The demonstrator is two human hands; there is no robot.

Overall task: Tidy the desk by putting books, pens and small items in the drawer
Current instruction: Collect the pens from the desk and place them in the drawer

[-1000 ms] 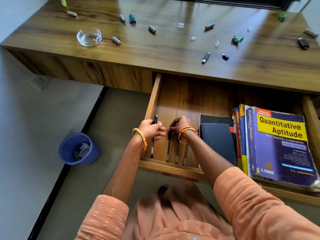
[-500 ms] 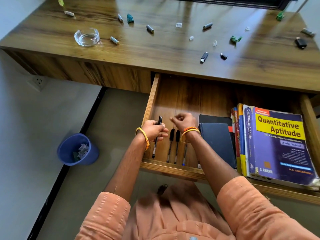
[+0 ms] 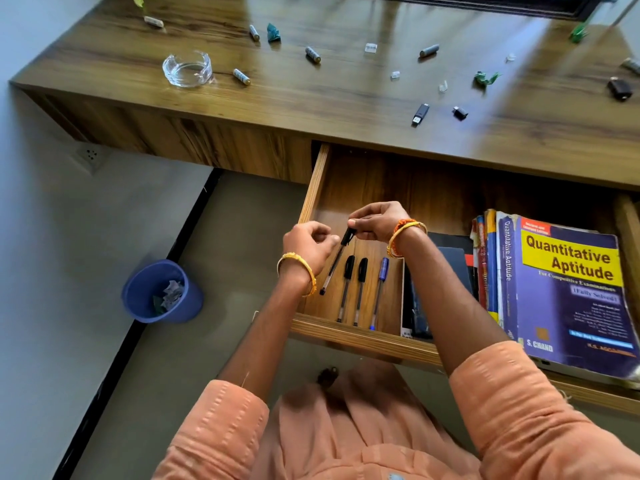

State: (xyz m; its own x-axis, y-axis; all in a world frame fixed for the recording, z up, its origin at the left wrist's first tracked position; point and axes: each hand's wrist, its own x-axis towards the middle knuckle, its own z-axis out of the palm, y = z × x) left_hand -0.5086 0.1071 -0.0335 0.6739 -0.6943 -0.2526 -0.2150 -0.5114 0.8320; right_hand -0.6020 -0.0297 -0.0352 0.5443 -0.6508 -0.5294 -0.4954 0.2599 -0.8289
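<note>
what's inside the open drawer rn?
In the drawer: three pens lying side by side, two black-capped and one blue; dark notebooks; a book stack topped by Quantitative Aptitude. A fourth pen is held above them. Under the books: hidden.

Bright daylight glares off the desk [image 3: 346, 109]; edges warp.

You are wearing peach sleeves [image 3: 519, 410] with pale woven dashes and gold bangles [image 3: 301, 271]; the top book [image 3: 571, 289] is showing purple with a yellow title panel, the bench [image 3: 346, 98] brown woodgrain, the bin [image 3: 162, 292] blue.
</note>
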